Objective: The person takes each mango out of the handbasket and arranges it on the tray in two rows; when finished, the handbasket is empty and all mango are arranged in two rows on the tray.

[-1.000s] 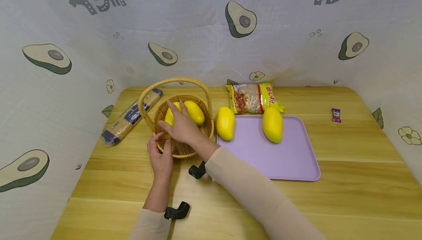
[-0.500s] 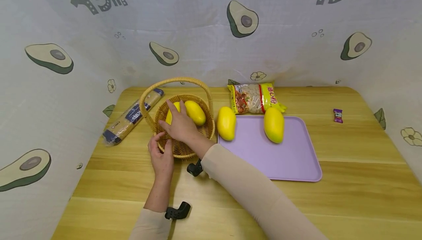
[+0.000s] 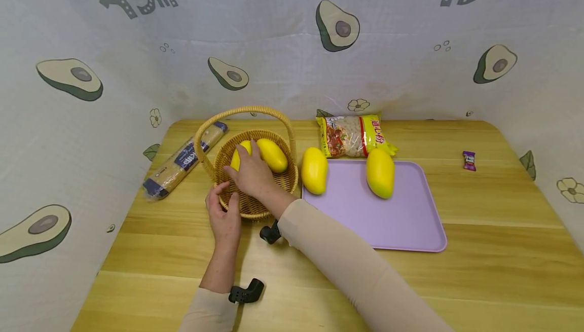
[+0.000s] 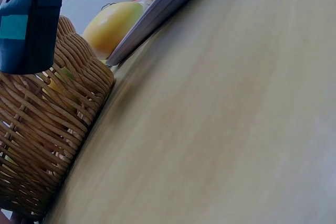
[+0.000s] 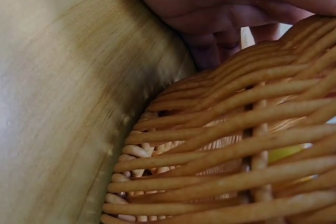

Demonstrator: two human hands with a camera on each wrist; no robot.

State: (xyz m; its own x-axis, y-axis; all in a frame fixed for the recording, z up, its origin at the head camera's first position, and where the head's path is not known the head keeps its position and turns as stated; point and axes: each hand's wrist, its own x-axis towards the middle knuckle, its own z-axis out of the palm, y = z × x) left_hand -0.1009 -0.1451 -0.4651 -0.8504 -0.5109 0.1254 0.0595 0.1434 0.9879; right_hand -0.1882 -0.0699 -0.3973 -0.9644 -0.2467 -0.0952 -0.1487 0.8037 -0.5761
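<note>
A wicker basket (image 3: 255, 210) with a tall arched handle stands left of centre in the head view. Inside it lie two yellow mangoes: the left mango (image 3: 235, 162) is partly covered by my right hand (image 3: 255, 176), which grips it from above. The other mango (image 3: 272, 155) rests beside it, to the right. My left hand (image 3: 224, 220) holds the near-left side of the basket, thumb at the rim and fingers on the outside. In the right wrist view the left hand (image 5: 226, 3) appears against the wicker. The right hand's fingertips are hidden.
Right of the basket is a lilac tray (image 3: 365, 225), with one mango (image 3: 314, 171) on its left edge and another mango (image 3: 380, 173) at its back. A yellow food bag (image 3: 351, 136) lies behind. A long package (image 3: 182, 162) lies left, a purple-wrapped candy (image 3: 469, 160) far right.
The right hand's fingers have drawn in slightly over the left mango in the basket. The left hand and the basket keep their place; the head view has shifted a little.
</note>
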